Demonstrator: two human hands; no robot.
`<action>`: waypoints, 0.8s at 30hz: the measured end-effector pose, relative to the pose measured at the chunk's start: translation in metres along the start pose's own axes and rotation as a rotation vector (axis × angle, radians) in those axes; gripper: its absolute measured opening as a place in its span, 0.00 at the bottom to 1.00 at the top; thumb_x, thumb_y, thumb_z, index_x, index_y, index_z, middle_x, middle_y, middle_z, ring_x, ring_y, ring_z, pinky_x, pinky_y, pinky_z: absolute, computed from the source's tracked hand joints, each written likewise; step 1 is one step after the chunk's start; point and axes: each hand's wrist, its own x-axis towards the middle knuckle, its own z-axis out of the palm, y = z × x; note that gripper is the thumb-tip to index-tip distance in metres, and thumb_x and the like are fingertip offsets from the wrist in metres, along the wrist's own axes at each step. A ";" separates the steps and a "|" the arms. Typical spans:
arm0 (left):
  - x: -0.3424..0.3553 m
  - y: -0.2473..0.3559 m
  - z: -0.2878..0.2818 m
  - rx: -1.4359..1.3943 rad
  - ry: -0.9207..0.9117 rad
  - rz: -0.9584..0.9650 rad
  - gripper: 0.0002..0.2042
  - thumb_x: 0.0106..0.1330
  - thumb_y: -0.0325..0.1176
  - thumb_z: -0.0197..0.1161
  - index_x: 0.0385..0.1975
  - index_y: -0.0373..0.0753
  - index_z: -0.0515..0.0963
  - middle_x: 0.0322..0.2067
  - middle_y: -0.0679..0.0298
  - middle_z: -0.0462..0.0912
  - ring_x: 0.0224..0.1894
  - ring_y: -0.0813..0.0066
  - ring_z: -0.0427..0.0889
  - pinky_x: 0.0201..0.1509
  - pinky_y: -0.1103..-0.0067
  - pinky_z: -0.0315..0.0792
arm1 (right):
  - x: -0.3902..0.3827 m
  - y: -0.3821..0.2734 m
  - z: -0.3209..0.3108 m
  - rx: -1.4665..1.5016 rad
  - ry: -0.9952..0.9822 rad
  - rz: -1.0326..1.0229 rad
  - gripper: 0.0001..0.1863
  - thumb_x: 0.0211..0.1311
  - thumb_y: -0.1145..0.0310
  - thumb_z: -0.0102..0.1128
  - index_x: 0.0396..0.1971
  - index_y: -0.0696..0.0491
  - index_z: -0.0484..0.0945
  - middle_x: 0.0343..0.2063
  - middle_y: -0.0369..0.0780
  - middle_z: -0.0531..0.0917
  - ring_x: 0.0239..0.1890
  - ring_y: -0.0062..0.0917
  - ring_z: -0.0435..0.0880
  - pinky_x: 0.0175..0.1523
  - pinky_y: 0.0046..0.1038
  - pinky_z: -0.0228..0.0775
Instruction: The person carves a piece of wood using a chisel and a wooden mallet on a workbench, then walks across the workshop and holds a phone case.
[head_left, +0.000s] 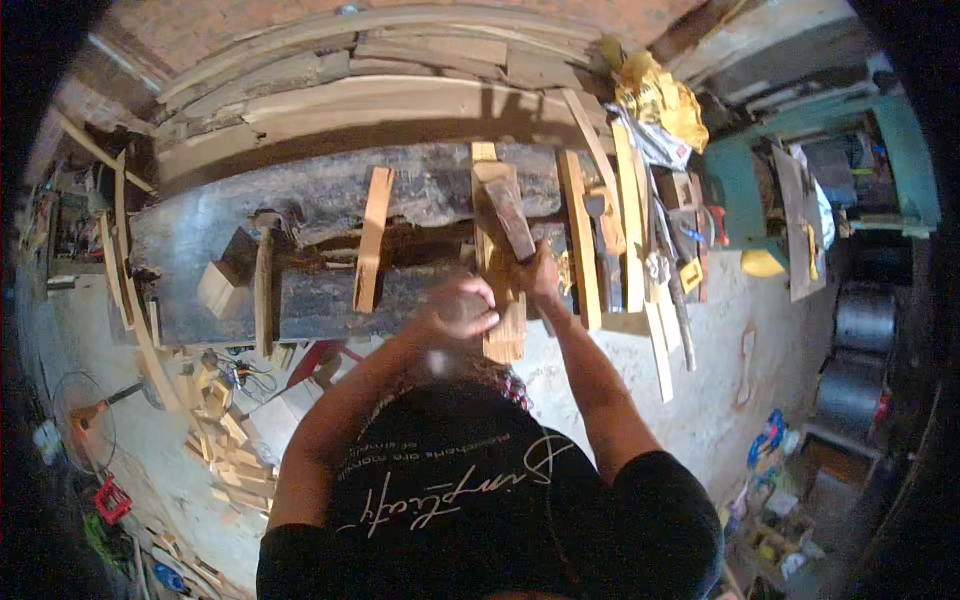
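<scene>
We have our right hand (542, 275) closed, fingers round a brown block-like tool (509, 215) over the wooden board (504, 342) on the bench (185, 312); our left hand's (462, 305) blurred fingers we cannot tell.

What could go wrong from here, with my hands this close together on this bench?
Your left hand is blurred beside the board, close to the brown block in your right hand; if that block slipped, it might catch your fingers.

The long pale strip reaches past the bench's near edge, so a bump could knock it off.

Offcuts litter the floor to your left, a possible trip hazard.
</scene>
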 end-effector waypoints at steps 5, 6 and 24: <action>0.001 -0.002 -0.020 0.040 -0.050 -0.029 0.09 0.55 0.31 0.69 0.31 0.38 0.77 0.31 0.62 0.79 0.37 0.73 0.78 0.41 0.75 0.71 | 0.000 -0.027 -0.028 -0.118 0.128 -0.223 0.30 0.42 0.58 0.73 0.41 0.57 0.67 0.32 0.54 0.81 0.36 0.52 0.81 0.39 0.44 0.72; 0.001 -0.001 -0.022 -0.019 -0.111 -0.091 0.10 0.57 0.31 0.69 0.33 0.38 0.75 0.35 0.62 0.78 0.39 0.72 0.78 0.44 0.75 0.71 | -0.001 -0.039 -0.040 -0.110 0.131 -0.259 0.29 0.46 0.58 0.72 0.42 0.56 0.67 0.34 0.56 0.80 0.38 0.52 0.80 0.39 0.45 0.71; 0.001 -0.013 -0.017 -0.066 -0.192 -0.189 0.11 0.60 0.36 0.67 0.34 0.37 0.76 0.37 0.62 0.78 0.43 0.69 0.77 0.48 0.74 0.71 | -0.074 -0.213 -0.209 -0.083 -0.257 -0.609 0.29 0.57 0.65 0.67 0.52 0.57 0.60 0.27 0.48 0.81 0.30 0.38 0.86 0.31 0.35 0.76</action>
